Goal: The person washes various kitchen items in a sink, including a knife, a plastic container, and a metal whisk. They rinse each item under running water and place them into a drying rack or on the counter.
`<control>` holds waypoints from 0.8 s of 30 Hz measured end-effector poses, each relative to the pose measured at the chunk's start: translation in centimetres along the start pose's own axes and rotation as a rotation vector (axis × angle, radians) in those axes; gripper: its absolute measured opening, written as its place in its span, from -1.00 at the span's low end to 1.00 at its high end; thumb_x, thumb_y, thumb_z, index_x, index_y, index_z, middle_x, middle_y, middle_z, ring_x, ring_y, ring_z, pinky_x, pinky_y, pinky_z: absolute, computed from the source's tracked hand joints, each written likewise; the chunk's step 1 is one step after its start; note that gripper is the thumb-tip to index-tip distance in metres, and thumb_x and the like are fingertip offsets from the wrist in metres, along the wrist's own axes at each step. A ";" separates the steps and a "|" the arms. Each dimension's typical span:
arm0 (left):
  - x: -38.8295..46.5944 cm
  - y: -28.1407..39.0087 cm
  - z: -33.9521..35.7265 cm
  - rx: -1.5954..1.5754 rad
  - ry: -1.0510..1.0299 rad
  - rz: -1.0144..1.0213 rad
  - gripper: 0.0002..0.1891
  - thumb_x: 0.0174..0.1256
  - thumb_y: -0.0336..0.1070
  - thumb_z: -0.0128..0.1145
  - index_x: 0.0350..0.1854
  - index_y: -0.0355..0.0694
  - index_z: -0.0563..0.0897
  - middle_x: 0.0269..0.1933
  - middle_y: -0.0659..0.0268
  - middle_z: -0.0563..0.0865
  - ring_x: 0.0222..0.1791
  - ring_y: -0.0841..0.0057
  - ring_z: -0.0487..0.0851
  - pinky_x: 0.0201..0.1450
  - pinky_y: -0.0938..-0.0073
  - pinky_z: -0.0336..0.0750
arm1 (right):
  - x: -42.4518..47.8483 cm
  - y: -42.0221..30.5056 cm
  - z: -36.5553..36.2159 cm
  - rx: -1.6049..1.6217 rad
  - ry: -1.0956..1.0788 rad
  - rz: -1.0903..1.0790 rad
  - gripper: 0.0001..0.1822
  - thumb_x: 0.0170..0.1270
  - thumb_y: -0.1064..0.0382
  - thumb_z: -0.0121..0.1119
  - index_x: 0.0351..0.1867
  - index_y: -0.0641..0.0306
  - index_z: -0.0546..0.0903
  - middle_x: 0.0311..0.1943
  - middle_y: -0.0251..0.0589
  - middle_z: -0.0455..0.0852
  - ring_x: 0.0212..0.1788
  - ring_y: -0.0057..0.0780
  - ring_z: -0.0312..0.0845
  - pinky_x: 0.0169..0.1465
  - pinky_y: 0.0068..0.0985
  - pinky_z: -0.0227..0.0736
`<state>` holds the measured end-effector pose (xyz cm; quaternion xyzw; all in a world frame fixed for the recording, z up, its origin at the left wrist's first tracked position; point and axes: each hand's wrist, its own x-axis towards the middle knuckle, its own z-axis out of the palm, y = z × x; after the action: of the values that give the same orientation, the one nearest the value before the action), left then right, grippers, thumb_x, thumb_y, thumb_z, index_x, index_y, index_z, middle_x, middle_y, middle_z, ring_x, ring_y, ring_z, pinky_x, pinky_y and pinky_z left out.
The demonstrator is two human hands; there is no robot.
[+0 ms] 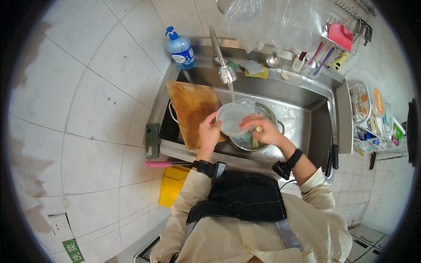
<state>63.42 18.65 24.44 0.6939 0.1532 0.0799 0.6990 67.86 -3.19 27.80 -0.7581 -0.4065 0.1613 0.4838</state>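
My left hand (210,131) holds a translucent plastic bowl (232,116) by its left rim, thumb over the edge. Fingers of my right hand (263,130) reach over the bowl's right side; whether they grip its rim cannot be told. Water runs from the spring-neck faucet (227,75) into the bowl. Partly beneath it, a metal pot (271,113) stands in the stainless-steel sink (296,128), with pale and greenish pieces inside that I cannot make out. Left of the bowl, a wooden cutting board (195,111) lies tilted across the sink.
A blue pump bottle (182,52) stands at the back left corner. Scouring pads (253,67) and a ladle (273,60) lie along the back ledge. Black-handled knives (334,157) hang at the sink's right edge. A phone (152,140) rests at the left edge.
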 end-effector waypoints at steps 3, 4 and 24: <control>-0.6 1.1 0.6 -0.066 0.018 -0.188 -0.67 0.12 -0.47 0.09 -0.02 -0.29 0.58 -0.30 0.37 0.66 -0.60 0.74 0.44 -0.52 0.70 0.37 | -0.8 -0.7 1.9 0.027 0.469 0.033 -0.43 -0.11 0.57 0.04 0.05 0.10 0.51 0.13 -0.17 0.45 0.20 -0.21 0.28 0.21 -0.30 0.20; -0.7 1.4 0.8 -0.106 0.024 -0.277 -0.68 0.12 -0.45 0.10 -0.02 -0.27 0.59 -0.34 0.39 0.65 -0.65 0.76 0.39 -0.57 0.71 0.34 | -1.3 -0.6 2.0 0.061 0.419 0.144 -0.28 0.03 0.47 0.15 0.29 0.04 0.22 0.30 -0.17 0.21 0.27 -0.22 0.19 0.24 -0.30 0.16; -1.0 -0.2 4.4 -0.713 -0.524 -0.944 -0.70 0.28 -0.37 -0.28 -0.05 -0.41 0.41 -0.24 0.04 0.59 -0.22 0.30 0.61 0.02 0.19 0.52 | -0.4 -1.4 -0.1 -0.095 0.520 0.627 -0.11 0.05 -0.19 0.22 0.26 0.39 0.19 0.16 0.30 0.27 0.23 0.08 0.21 0.24 -0.28 0.17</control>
<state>63.89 14.20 24.26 0.2737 0.2302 -0.3622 0.8607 66.98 -3.29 28.97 -0.8823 -0.0268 0.0848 0.4623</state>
